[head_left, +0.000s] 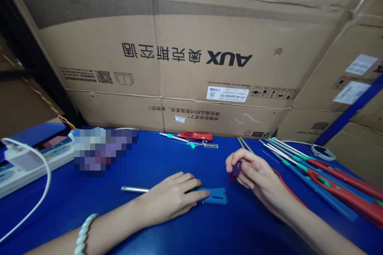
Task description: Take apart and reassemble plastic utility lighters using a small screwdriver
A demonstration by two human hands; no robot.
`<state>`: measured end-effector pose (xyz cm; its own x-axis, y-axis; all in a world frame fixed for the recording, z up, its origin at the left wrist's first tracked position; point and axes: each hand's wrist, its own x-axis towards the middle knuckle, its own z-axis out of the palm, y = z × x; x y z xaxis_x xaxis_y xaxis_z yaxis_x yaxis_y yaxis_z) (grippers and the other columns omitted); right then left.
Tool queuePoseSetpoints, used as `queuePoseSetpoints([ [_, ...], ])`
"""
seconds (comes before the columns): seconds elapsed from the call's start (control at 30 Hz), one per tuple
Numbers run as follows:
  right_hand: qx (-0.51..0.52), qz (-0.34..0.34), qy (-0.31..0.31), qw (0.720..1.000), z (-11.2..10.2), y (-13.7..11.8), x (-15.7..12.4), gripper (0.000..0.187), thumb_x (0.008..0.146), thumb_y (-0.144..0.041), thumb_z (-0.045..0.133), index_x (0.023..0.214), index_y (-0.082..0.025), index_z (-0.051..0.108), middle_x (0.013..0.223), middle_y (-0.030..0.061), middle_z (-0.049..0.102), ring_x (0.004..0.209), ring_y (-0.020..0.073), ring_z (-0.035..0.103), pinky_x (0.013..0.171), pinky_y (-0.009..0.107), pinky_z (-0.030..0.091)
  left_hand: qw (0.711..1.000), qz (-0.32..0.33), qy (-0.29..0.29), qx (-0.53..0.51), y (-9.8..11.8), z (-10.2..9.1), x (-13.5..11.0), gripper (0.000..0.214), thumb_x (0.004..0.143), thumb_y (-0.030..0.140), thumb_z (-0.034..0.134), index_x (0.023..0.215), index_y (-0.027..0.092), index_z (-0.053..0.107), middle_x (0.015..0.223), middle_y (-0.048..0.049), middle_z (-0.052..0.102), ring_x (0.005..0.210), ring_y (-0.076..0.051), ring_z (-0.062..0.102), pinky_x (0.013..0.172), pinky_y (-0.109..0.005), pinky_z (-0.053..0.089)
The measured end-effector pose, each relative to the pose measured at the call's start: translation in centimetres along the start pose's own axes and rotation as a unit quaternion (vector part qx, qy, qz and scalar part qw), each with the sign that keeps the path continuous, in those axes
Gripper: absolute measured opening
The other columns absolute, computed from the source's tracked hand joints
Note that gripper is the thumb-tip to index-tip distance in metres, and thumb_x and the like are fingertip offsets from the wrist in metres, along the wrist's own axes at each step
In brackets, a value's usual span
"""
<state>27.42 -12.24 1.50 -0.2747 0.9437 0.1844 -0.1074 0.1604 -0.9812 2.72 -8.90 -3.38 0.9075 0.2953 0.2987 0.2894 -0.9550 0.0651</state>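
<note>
My left hand [172,199] lies flat, fingers stretched, on a blue plastic handle [216,196] resting on the blue table [155,159], pressing it down. A silver metal rod [134,189] sticks out from under that hand to the left. My right hand [254,175] is closed around a small screwdriver [235,171] with a dark purple-red grip. Its thin tip points down at the right end of the blue handle.
Several red-handled tools with long silver rods [323,171] lie at the right. One more red tool [191,136] lies at the back by the big cardboard box [179,55]. A white power strip [26,163] with a cable is at the left, beside a blurred patch [101,149].
</note>
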Motion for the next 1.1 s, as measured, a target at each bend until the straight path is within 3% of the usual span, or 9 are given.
queuePoseSetpoints([
  [0.1,0.016,0.013,-0.001,1.0,-0.03,-0.06,0.01,0.031,0.091,-0.047,0.055,0.089,-0.016,0.059,0.079,0.0024,0.059,0.044,0.0041,0.021,0.046,0.025,0.019,1.0,0.0,-0.01,0.009,-0.05,-0.01,0.01,0.035,0.096,0.017,0.045,0.131,0.023,0.047,0.111,-0.0076,0.06,0.099,-0.022,0.056,0.085,-0.033,0.046],
  [0.27,0.044,-0.002,0.0,0.999,0.09,-0.24,-0.16,0.035,0.083,-0.053,0.064,0.088,-0.022,0.049,0.066,-0.0039,0.051,0.049,0.008,0.025,0.048,0.024,0.02,1.0,0.004,-0.003,0.007,-0.11,0.04,-0.08,0.036,0.097,0.018,0.045,0.132,0.023,0.046,0.111,-0.0079,0.06,0.099,-0.022,0.055,0.086,-0.032,0.045],
  [0.43,0.023,0.019,-0.001,1.0,-0.08,-0.15,-0.26,0.03,0.09,-0.046,0.057,0.086,-0.017,0.057,0.082,0.0019,0.056,0.046,0.0047,0.022,0.048,0.025,0.02,1.0,0.001,-0.016,0.011,-0.1,0.05,-0.09,0.036,0.096,0.018,0.047,0.132,0.023,0.046,0.112,-0.0076,0.059,0.099,-0.022,0.055,0.085,-0.033,0.045],
  [0.53,0.045,0.013,0.001,0.999,-0.07,-0.16,-0.22,0.033,0.09,-0.051,0.055,0.09,-0.018,0.057,0.073,-0.0003,0.053,0.049,0.0072,0.023,0.049,0.025,0.022,1.0,0.004,-0.013,0.012,-0.08,0.04,-0.08,0.037,0.096,0.018,0.046,0.133,0.023,0.045,0.113,-0.0075,0.059,0.099,-0.022,0.055,0.085,-0.032,0.045],
  [0.63,0.051,-0.006,-0.009,0.999,-0.02,-0.25,-0.17,0.033,0.083,-0.052,0.065,0.087,-0.022,0.05,0.065,-0.0034,0.051,0.052,0.0094,0.028,0.048,0.024,0.021,1.0,0.005,-0.007,0.013,-0.04,0.05,-0.13,0.037,0.096,0.017,0.046,0.132,0.023,0.045,0.112,-0.0074,0.059,0.098,-0.022,0.055,0.083,-0.032,0.045],
  [0.8,0.022,0.007,-0.01,1.0,0.03,-0.38,-0.16,0.03,0.091,-0.046,0.057,0.086,-0.017,0.061,0.083,0.0017,0.056,0.046,0.0041,0.022,0.047,0.025,0.018,1.0,-0.001,-0.011,0.01,0.0,0.1,-0.2,0.038,0.095,0.017,0.048,0.133,0.023,0.045,0.112,-0.0073,0.059,0.099,-0.022,0.054,0.085,-0.033,0.045],
  [0.97,0.062,-0.006,-0.026,0.998,0.07,-0.34,-0.17,0.031,0.085,-0.05,0.064,0.091,-0.021,0.055,0.069,-0.003,0.052,0.05,0.0072,0.026,0.048,0.023,0.019,1.0,-0.005,-0.002,0.001,0.04,0.12,-0.27,0.038,0.095,0.017,0.049,0.131,0.024,0.046,0.111,-0.0064,0.059,0.098,-0.021,0.056,0.085,-0.032,0.045],
  [1.1,0.045,0.007,-0.027,0.999,-0.03,-0.29,-0.19,0.025,0.09,-0.043,0.06,0.087,-0.018,0.059,0.082,0.0005,0.057,0.047,0.0037,0.023,0.047,0.023,0.019,1.0,-0.008,-0.011,0.008,0.0,0.17,-0.22,0.038,0.094,0.017,0.049,0.132,0.024,0.046,0.11,-0.0067,0.059,0.097,-0.021,0.056,0.085,-0.032,0.046],
])
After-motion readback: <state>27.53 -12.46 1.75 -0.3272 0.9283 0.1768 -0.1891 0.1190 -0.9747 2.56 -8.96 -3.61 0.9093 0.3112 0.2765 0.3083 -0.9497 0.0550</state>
